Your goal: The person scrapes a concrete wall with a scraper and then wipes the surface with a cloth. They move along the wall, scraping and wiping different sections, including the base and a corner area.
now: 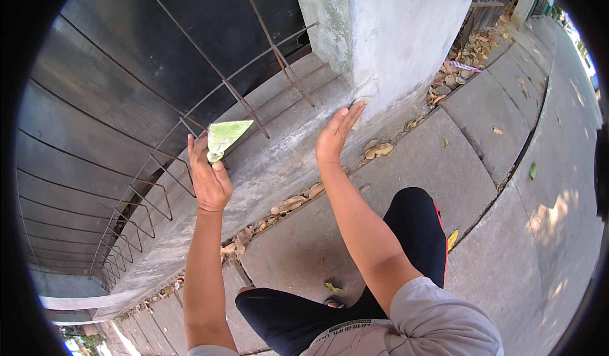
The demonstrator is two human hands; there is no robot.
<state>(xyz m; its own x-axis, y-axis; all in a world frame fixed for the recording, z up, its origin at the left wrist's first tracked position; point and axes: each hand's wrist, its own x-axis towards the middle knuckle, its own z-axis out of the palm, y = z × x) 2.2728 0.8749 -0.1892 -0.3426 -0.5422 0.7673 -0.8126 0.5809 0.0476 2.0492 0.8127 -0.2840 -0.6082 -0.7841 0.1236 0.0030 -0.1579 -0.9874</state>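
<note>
Head view: two bare hands raised at a grey concrete wall base beside a dark metal gate.

The left hand (209,178) pinches a folded green sheet (227,136), its long axis slanting up and to the right toward the wall (406,32). The right hand (338,134), flat with fingers together, presses a small pale piece (361,110) against the wall's lower edge, ahead and right of the sheet. Dry leaves (379,149) lie on the paving (469,121) below.

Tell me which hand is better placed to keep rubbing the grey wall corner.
Right. The right hand is raised flat with its fingertips on a small pale pad pressed to the grey wall corner. The left hand is off to the side, holding a folded green sheet before the metal grille.
</note>
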